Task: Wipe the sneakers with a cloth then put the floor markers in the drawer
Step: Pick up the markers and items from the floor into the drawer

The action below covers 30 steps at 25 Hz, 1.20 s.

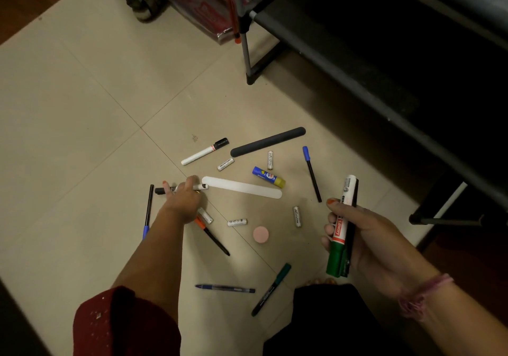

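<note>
Your right hand point(357, 234) has its fingers curled around a green-capped white whiteboard marker point(341, 226) and a slim black pen beside it. Your left hand point(184, 199) pinches a black-and-white marker point(165, 190) lying on the beige tiled floor point(82, 108), where other markers, pens and batteries lie scattered.

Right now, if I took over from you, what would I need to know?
Left hand: fingers pinching a black-capped marker lying on the floor.
Right hand: gripping a green-capped marker and a dark pen behind it.
On the tiles: another black-capped marker, a green pen, several thin pens, batteries and a glue stick.
Sneakers, cloth and drawer are not in view, so I cannot say if the wiping is done.
Left: gather the remaining markers and put them in the drawer.
</note>
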Available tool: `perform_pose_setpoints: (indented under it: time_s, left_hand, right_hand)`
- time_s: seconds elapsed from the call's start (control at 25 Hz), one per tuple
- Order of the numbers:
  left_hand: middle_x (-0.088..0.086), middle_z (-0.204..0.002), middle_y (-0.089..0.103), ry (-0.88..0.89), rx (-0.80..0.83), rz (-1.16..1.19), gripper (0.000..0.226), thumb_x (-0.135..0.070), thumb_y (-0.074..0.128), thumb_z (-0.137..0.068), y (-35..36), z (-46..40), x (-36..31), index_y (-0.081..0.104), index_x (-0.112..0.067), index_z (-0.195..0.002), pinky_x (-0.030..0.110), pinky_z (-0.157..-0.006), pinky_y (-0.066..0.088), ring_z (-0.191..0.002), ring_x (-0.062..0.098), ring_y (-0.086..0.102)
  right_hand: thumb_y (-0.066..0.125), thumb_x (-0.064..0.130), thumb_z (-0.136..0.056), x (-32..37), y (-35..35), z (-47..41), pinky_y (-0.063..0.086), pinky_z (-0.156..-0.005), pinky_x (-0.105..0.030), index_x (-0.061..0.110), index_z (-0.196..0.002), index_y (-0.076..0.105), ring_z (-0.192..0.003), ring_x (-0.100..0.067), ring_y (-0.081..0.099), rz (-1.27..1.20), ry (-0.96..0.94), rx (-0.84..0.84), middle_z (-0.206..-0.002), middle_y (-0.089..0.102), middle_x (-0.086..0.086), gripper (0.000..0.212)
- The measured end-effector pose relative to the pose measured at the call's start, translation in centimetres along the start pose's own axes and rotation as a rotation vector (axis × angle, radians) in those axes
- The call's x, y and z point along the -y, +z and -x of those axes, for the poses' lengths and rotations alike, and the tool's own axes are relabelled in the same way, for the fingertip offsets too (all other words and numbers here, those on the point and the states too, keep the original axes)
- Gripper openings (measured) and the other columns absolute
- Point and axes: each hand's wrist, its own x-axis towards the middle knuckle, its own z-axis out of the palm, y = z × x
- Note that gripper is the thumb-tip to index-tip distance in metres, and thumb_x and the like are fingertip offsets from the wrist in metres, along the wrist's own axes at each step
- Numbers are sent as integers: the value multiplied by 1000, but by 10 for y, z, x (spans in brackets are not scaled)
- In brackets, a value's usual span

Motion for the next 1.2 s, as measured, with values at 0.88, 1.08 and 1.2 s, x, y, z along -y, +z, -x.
perform_pose_setpoints:
  time_s: [0.88, 1.08, 1.2]
  left_hand:
    - [-9, -80, 74, 299, 7, 2067, 13, -5, 71, -83, -148, 120, -141, 71, -16, -89, 28, -80, 58, -85, 11, 71]
    - [2, -123, 60, 248, -388, 1658, 19, -16, 68, -88, -115, 70, -113, 67, -21, -106, 19, -89, 49, -107, 3, 59]
    - [12, -146, 36, 31, -485, 961, 38, -18, 62, -89, -66, -3, -57, 55, -11, -126, 39, -113, 26, -137, 20, 33]
  right_hand:
    - [67, 35, -69, 10, 5, 10, 50, -54, -22, 15, -102, 66, -73, -13, 65, 382, -51, 5, -87, 71, -6, 38]
    - [67, 28, -69, 15, 1, 9, 50, -62, -27, 10, -108, 64, -69, -10, 69, 344, -50, -15, -91, 75, -4, 42]
    - [68, 26, -69, 18, -3, 5, 52, -55, -25, 8, -108, 65, -67, -11, 68, 265, -17, -61, -89, 74, -6, 43]
